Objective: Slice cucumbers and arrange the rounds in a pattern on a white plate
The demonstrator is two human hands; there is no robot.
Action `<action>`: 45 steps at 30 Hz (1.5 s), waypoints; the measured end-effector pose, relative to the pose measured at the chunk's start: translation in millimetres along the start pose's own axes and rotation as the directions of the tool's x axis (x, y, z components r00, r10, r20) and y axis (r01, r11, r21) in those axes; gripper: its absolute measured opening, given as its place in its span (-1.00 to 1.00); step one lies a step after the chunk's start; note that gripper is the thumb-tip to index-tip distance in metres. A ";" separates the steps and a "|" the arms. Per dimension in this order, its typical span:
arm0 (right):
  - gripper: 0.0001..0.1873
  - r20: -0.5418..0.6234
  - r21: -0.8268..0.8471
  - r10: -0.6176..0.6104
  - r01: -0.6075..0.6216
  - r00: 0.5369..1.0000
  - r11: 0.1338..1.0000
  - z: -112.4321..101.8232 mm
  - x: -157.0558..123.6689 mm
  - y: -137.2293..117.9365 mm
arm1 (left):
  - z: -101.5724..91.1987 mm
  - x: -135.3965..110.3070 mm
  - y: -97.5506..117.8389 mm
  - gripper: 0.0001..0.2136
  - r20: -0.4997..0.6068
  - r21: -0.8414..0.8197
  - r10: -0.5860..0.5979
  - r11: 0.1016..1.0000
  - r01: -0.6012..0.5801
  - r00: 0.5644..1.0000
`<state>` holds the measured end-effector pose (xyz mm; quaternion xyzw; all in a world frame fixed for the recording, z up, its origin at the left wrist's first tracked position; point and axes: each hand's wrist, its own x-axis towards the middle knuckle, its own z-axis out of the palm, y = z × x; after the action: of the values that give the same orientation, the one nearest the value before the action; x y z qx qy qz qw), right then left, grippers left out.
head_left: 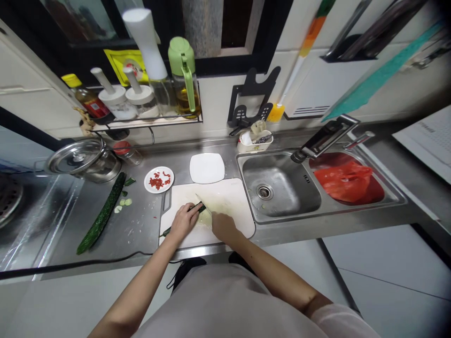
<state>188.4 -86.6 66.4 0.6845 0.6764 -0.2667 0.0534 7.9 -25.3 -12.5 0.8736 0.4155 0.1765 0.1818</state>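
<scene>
A white cutting board [225,234] lies at the counter's front edge. On it, my left hand [185,221] presses down with curled fingers on a slim, dark green chili pepper [166,232]. The pepper's thin tapered end sticks out to the left of my hand, and its other end shows past my fingertips. My right hand [224,227] is closed around the handle of a knife [204,203], whose handle is mostly hidden. The knife's blade points up and left, touching or just beside the pepper's right end. Pale green wet marks cover the middle of the board.
A whole cucumber [102,216] lies left, beside pale slices [125,202]. Behind the board stand a plate [148,186] of chopped red bits and a white square dish [207,168]. Right is a steel sink [282,183] with a red bag [345,180]. A pot [102,164] stands back left.
</scene>
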 end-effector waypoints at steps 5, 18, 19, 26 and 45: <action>-0.67 0.024 -0.007 0.028 -0.028 0.999 1.000 1.6 -4.5 1.2 | -0.2 -0.1 0.2 -0.63 -0.008 -0.006 -0.002 1.000 0.002 1.000; -0.66 0.072 -0.026 0.042 -0.040 0.997 0.999 1.2 -8.8 3.3 | 0.0 0.5 0.5 -0.63 0.000 -0.003 -0.010 1.000 0.010 1.000; -0.66 0.064 -0.023 0.042 -0.040 0.997 0.999 1.7 -7.6 2.8 | 0.2 0.4 0.3 -0.63 -0.001 -0.005 -0.010 1.000 0.010 1.000; -0.65 0.023 0.014 0.023 -0.024 0.999 1.000 6.1 3.5 0.8 | 1.2 -0.1 0.3 -0.63 -0.006 -0.011 -0.012 1.000 0.012 1.000; -0.69 -0.031 -0.025 0.009 -0.010 0.999 1.000 20.2 14.9 3.8 | -0.3 0.9 2.7 -0.64 -0.011 -0.005 -0.025 1.000 0.025 1.000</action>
<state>185.2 -82.4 41.6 0.6911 0.6771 -0.2471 0.0529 10.0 -26.1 -10.8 0.8669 0.4269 0.1802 0.1839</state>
